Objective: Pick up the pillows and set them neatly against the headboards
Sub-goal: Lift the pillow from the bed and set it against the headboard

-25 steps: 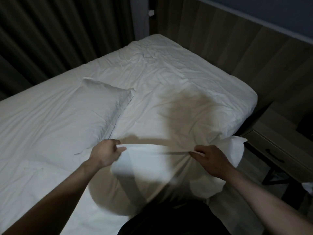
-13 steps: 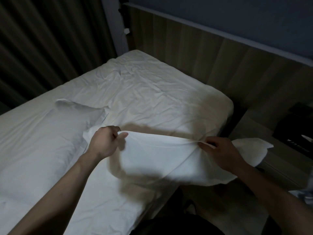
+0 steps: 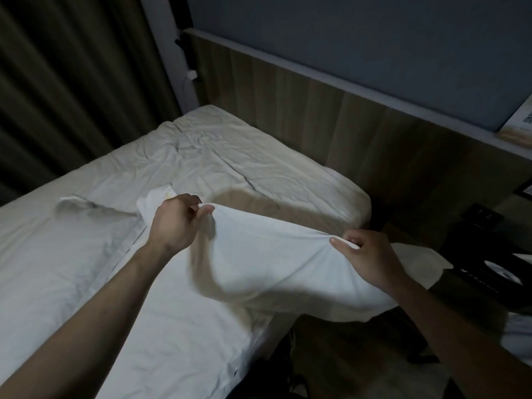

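Observation:
A white pillow [image 3: 276, 263] hangs in the air over the bed's right edge, held by its top edge. My left hand [image 3: 175, 223] grips its left corner and my right hand [image 3: 368, 254] pinches the edge near its right end, whose flap sticks out past that hand. A second white pillow [image 3: 66, 254] lies flat on the bed [image 3: 218, 156] at the left. The wooden headboard [image 3: 302, 110] runs along the far side of the bed, with bare sheet in front of it.
Dark curtains [image 3: 72, 82] hang at the left. A nightstand with a dark object [image 3: 486, 254] on it stands right of the bed, under the pillow's right end. Wood floor [image 3: 345, 355] lies below.
Both hands have lifted the pillow higher and carried it toward the headboard. The view has swung up, so more headboard and wall show.

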`<state>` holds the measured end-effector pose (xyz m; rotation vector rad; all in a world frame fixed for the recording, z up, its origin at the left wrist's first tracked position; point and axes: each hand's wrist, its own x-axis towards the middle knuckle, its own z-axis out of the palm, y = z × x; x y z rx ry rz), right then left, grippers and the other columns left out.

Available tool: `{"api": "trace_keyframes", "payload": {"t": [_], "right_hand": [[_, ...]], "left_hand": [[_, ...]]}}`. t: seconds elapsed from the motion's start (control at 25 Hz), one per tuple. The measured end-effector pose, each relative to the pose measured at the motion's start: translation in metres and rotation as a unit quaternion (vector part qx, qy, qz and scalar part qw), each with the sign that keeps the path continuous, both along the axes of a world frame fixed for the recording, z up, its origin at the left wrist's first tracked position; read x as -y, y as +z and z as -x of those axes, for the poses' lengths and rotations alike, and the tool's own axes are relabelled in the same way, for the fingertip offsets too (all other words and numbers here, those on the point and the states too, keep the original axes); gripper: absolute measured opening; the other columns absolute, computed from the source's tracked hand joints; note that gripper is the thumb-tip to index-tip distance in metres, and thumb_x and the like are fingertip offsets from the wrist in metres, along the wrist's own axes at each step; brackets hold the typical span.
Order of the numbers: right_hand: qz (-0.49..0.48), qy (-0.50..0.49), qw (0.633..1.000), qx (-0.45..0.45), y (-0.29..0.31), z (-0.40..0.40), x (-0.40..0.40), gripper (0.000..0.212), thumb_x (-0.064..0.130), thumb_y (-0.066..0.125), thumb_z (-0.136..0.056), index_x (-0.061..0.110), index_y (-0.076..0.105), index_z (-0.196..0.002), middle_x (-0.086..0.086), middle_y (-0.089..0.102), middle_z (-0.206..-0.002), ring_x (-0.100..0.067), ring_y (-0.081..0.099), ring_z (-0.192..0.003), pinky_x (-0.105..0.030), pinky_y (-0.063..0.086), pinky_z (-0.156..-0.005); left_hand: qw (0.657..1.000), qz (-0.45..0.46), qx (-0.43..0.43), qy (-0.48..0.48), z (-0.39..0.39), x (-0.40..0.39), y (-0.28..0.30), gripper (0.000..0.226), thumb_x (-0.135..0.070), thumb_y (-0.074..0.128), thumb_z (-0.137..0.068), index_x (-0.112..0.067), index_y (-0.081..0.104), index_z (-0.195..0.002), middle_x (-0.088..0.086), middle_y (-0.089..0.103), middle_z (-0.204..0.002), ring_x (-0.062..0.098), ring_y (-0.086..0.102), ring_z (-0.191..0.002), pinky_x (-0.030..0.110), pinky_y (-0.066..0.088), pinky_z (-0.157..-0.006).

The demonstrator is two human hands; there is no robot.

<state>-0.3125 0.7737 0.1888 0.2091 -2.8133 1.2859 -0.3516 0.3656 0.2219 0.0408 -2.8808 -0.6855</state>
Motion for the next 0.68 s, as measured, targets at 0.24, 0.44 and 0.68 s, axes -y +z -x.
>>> {"api": "trace_keyframes", "payload": {"t": [0.24, 0.44, 0.68], "right_hand": [[-0.011, -0.032, 0.999, 0.012, -0.008, 0.062, -0.019, 0.062, 0.034, 0.079, -0.088, 0.016, 0.030, -0.055, 0.001, 0.029, -0.048, -0.008, 0.036, -0.047, -0.039, 0.037, -0.054], [-0.036, -0.070, 0.997, 0.029, -0.010, 0.105, -0.025, 0.053, 0.039, 0.076, -0.090, 0.010, 0.045, -0.058, -0.013, 0.046, -0.054, -0.018, 0.049, -0.051, -0.043, 0.045, -0.059], [-0.025, -0.110, 0.992, 0.057, -0.009, 0.160, -0.043, 0.047, 0.044, 0.075, -0.090, 0.011, 0.055, -0.063, -0.010, 0.054, -0.057, -0.014, 0.056, -0.054, -0.033, 0.046, -0.060]], "left_hand": [[1.000, -0.022, 0.000, -0.010, 0.083, -0.018, -0.016, 0.037, -0.051, 0.065, -0.096, -0.017, 0.071, -0.081, 0.000, 0.069, -0.067, 0.028, 0.065, -0.073, 0.038, 0.053, -0.069], [0.999, -0.027, 0.008, -0.039, 0.145, -0.025, -0.029, 0.043, -0.060, 0.058, -0.093, -0.021, 0.071, -0.080, 0.000, 0.070, -0.068, 0.028, 0.066, -0.073, 0.038, 0.053, -0.069], [0.998, -0.025, 0.002, -0.066, 0.225, -0.050, -0.025, 0.037, -0.051, 0.064, -0.096, -0.018, 0.070, -0.080, 0.002, 0.070, -0.068, 0.032, 0.066, -0.075, 0.039, 0.052, -0.069]]}}
